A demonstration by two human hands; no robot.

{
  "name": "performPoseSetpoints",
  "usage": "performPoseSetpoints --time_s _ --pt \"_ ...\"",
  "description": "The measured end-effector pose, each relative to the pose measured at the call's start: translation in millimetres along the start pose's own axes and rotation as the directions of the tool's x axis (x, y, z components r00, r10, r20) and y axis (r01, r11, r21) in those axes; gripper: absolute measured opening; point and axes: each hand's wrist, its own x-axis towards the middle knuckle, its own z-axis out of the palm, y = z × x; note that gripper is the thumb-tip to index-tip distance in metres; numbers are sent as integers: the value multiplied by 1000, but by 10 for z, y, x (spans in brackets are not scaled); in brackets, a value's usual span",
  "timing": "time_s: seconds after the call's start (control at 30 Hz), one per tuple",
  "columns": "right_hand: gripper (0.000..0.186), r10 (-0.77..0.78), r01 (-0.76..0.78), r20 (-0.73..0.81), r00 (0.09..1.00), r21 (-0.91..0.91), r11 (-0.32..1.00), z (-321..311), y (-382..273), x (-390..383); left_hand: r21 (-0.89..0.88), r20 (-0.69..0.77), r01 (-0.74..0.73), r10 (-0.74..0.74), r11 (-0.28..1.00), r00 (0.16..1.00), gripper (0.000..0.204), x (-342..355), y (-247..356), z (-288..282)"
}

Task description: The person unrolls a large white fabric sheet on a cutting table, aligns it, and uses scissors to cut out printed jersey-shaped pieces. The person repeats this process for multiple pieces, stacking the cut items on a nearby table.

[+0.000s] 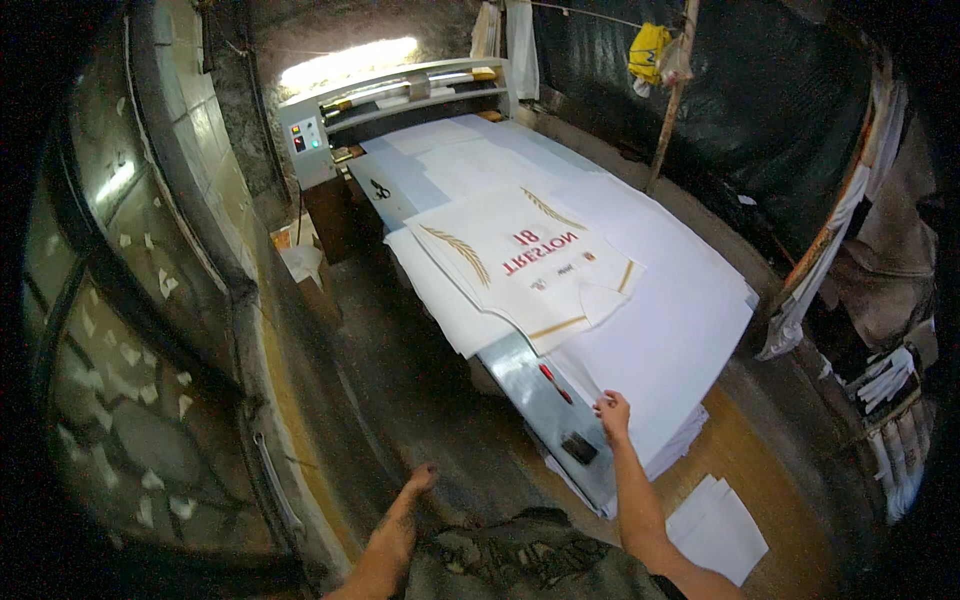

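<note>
My right hand [613, 412] is closed at the near edge of a large white paper sheet [660, 300], pinching it between thumb and fingers. The sheet lies over the long table of a heat press. My left hand [425, 478] hangs low beside the table, touching nothing that I can see; its fingers are hidden. Across the middle of the table lies a white jersey panel [470, 270] with red lettering, gold wheat-ear prints and gold trim. Between that panel and my right hand, a red pen-like tool [555, 384] rests on the bare table edge, with a dark flat block [579, 448] nearer me.
The press's rollers and lit control box [306, 140] stand at the far end. Scissors [380, 189] lie on the table's left edge. More white sheets [718, 530] sit at lower right. A wooden pole [675, 95] rises on the right; a wall with windows runs along the left.
</note>
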Motion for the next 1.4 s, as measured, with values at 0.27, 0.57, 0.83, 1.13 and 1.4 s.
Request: performPoseSetpoints --time_s 0.27,0.57,0.83,1.13,1.4 --pt "56 144 -178 -403 904 -48 983 717 230 1949 -381 -95 -355 345 854 934 50 1244 821 -1476" --pt "51 -39 -342 -599 800 -509 790 1194 57 2182 -597 -91 -148 117 788 989 57 3286 1729 -3173" --pt "44 45 -525 -755 655 -411 745 1717 -578 2409 -879 -117 -52 -109 473 987 62 5197 2032 -3534" --pt "24 129 -448 -813 567 -173 877 1641 -293 2470 -702 -330 -309 92 642 940 67 5316 2560 -3414" --pt "22 518 -431 -575 633 294 853 2049 -203 2190 -769 -118 -261 271 584 955 76 5787 2533 -3510"
